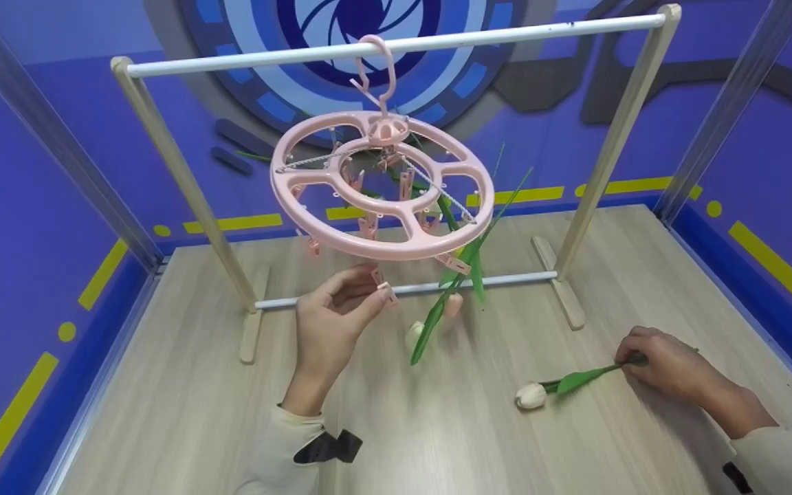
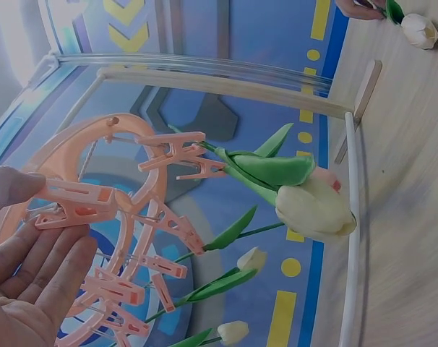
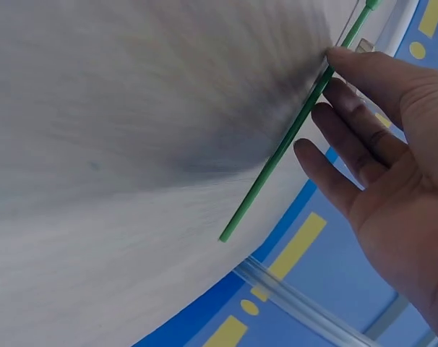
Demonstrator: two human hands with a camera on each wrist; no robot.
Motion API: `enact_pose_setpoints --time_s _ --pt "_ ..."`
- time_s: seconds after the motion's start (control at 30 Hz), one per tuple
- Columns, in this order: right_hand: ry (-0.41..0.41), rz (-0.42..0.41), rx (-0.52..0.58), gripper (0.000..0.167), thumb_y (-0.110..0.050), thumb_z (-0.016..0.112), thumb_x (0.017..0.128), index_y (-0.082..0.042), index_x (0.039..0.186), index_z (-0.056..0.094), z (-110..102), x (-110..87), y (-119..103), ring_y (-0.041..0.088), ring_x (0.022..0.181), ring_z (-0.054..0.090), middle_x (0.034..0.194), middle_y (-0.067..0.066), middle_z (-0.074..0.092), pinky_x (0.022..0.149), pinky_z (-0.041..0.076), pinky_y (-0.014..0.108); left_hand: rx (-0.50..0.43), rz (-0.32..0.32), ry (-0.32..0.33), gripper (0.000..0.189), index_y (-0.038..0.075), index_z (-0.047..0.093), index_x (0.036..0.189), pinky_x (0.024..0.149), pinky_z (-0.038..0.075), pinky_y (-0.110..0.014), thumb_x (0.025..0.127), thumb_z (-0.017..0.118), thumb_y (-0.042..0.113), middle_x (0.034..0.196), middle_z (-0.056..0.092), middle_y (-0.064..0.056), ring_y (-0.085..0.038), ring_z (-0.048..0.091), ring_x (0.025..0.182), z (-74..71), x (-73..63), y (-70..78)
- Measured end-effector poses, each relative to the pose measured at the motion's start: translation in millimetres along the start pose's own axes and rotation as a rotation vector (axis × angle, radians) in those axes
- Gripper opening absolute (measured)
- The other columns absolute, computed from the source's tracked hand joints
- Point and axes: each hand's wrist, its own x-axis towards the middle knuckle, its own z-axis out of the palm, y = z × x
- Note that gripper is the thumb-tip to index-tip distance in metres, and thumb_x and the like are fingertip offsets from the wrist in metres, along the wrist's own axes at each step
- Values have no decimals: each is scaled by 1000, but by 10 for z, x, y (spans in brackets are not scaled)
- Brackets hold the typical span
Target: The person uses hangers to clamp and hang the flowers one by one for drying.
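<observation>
A pink round clip hanger (image 1: 382, 249) hangs by its hook, with several pink clothespins around its rings. At its front left side my left hand (image 1: 327, 323) pinches one clothespin (image 2: 82, 204) between thumb and fingers. Several artificial tulips hang heads down from other clips, among them a white tulip (image 2: 313, 210) close by in the left wrist view. To the right, low over the table, my right hand (image 1: 667, 364) pinches the stem (image 3: 266, 170) of a loose white tulip (image 1: 531, 396). That tulip's head points left toward the middle of the table.
The hanger's hook sits over the white top bar (image 1: 506, 38) of a stand with wooden legs (image 1: 609, 144). A lower white bar (image 1: 513, 279) runs behind the hanging tulips. Blue patterned walls (image 1: 45, 206) enclose the wood-grain table (image 1: 437, 440) at the back and sides.
</observation>
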Motion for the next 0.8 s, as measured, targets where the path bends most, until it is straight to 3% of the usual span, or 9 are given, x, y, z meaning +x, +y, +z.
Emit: enact_pose_setpoints --time_s 0.4,0.67,0.8 --pt "46 -49 50 35 7 82 77 -22 87 66 -52 -25 -16 9 87 63 91 -14 61 71 57 34 3 5 -3 33 -5 74 121 90 63 -34 91 85 4 110 77 -13 -25 75 99 3 5 8" --pt "29 -42 218 28 7 79 85 -17 94 68 -216 23 -252 5 87 67 91 -8 68 74 61 29 15 2 -13 35 -4 75 122 90 63 -37 90 86 4 110 78 -10 -22 76 99 9 6 18" --pt "59 -80 241 28 8 80 86 -16 97 71 -287 78 -409 5 87 69 93 -6 69 76 62 25 34 2 -18 35 -5 74 123 91 63 -38 91 85 5 110 77 -10 -22 75 99 20 5 23"
